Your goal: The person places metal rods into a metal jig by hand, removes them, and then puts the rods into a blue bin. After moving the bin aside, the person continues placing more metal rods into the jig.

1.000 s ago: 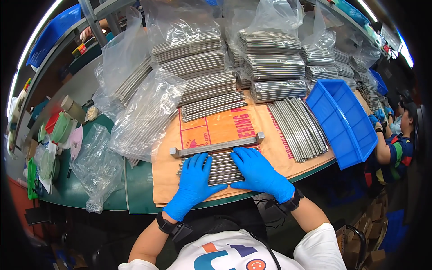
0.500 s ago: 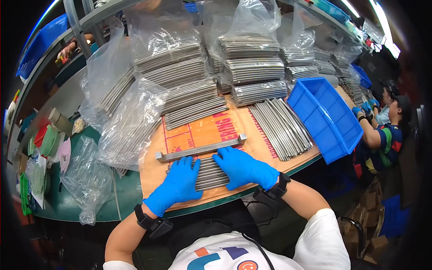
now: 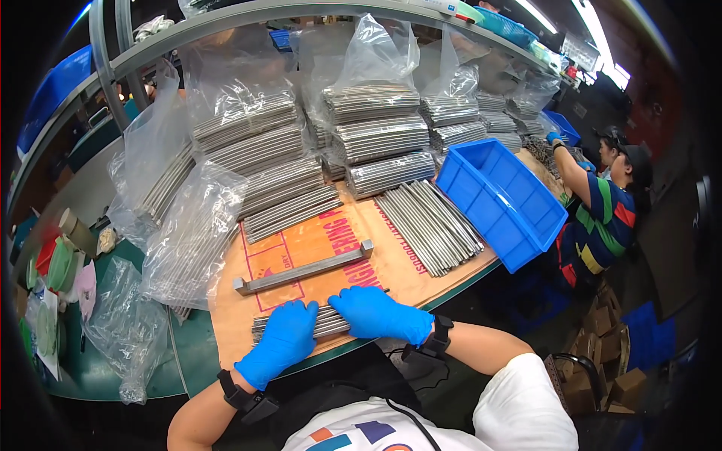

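Observation:
Both my hands wear blue gloves and grip a small bundle of thin metal rods near the table's front edge. My left hand is closed around the left part of the bundle, with rod ends showing beyond it. Around the right part, my right hand is closed, fingers curled over the rods. Just beyond the hands a grey metal bar with raised ends lies slantwise on the orange printed paper, apart from the rods. Fingertips under the bundle are hidden.
Loose rods lie to the right, beside a tilted blue bin. Stacked rods in plastic bags line the back. Crumpled clear bags sit at the left. Another person works at the far right.
My fingers have come away from the metal bar, and both hands have closed round the rods nearer to me. A gap now shows between bar and rods. The whole view has shifted.

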